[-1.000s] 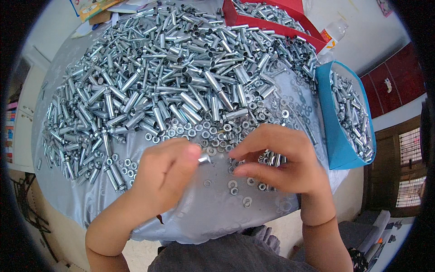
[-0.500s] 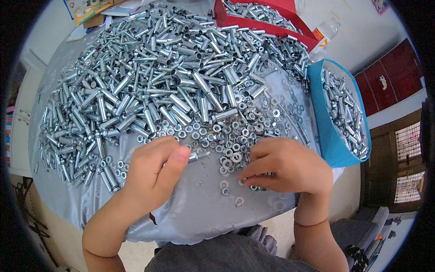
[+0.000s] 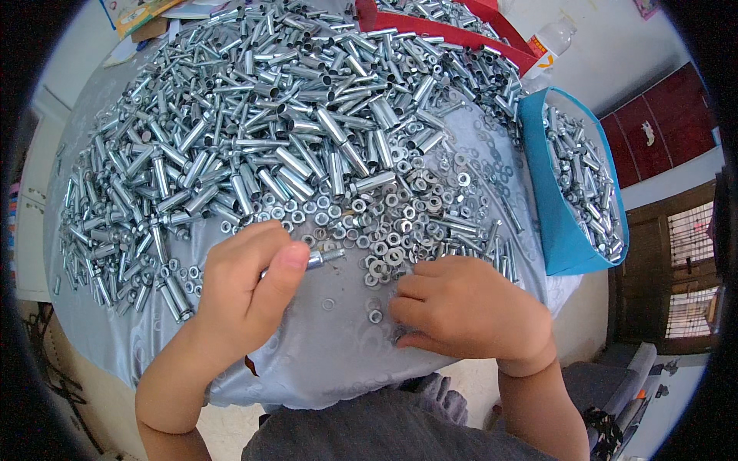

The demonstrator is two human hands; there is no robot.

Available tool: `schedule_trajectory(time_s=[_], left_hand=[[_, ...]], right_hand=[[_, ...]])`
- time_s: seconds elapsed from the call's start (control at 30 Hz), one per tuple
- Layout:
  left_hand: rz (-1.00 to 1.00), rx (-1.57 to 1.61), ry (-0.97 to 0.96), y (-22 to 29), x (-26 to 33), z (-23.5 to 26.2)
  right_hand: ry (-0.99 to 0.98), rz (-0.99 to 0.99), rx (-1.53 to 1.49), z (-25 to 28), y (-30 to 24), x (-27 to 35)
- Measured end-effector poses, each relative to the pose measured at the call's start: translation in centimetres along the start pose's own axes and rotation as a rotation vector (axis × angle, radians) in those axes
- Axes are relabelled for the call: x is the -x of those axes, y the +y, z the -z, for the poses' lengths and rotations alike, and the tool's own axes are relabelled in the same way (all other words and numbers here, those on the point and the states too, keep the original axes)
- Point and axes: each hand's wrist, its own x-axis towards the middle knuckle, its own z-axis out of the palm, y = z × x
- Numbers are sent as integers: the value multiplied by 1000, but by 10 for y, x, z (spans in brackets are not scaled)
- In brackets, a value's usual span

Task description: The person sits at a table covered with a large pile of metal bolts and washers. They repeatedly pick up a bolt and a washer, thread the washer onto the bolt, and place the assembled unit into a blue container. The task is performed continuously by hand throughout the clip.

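My left hand (image 3: 250, 288) is closed around a silver expansion bolt (image 3: 323, 257); its threaded end points right, past my thumb, and the rest is hidden in my fist. My right hand (image 3: 469, 307) rests low over the table with its fingers curled inward. A flat washer (image 3: 399, 333) shows partly at the right thumb tip; whether anything else lies under the fingers is hidden. Just left of those fingers lies a hex nut (image 3: 375, 315). Beyond both hands spreads a heap of loose nuts and washers (image 3: 396, 238). A single thin washer (image 3: 329, 304) lies between the hands.
A large pile of metal sleeves and bolts (image 3: 269, 131) covers the far and left table. On the right stands a blue box (image 3: 565, 238) filled with bolts; at the back is a red box (image 3: 430, 34) of metal parts. A plastic bottle (image 3: 552, 42) stands beside it.
My right hand has moved down toward the near table edge, onto the stray washers there, uncovering bolts behind it. My left hand keeps its hold on the bolt. The view has shifted slightly.
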Motion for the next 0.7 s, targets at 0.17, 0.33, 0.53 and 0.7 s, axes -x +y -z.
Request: schedule_trajectory(time_s=[0.17, 0.33, 0.53, 0.7], left_hand=[[-6, -1, -17, 3, 0, 1], [-33, -40, -26, 4, -1, 4], [-30, -51, -38, 1, -1, 3], [-21, -45, -11, 0, -2, 3]], right_hand=[[-73, 9, 172, 6, -11, 4], [-53, -23, 207, 0, -24, 12], [32, -86, 120, -11, -26, 21], [201, -95, 54, -26, -25, 29]])
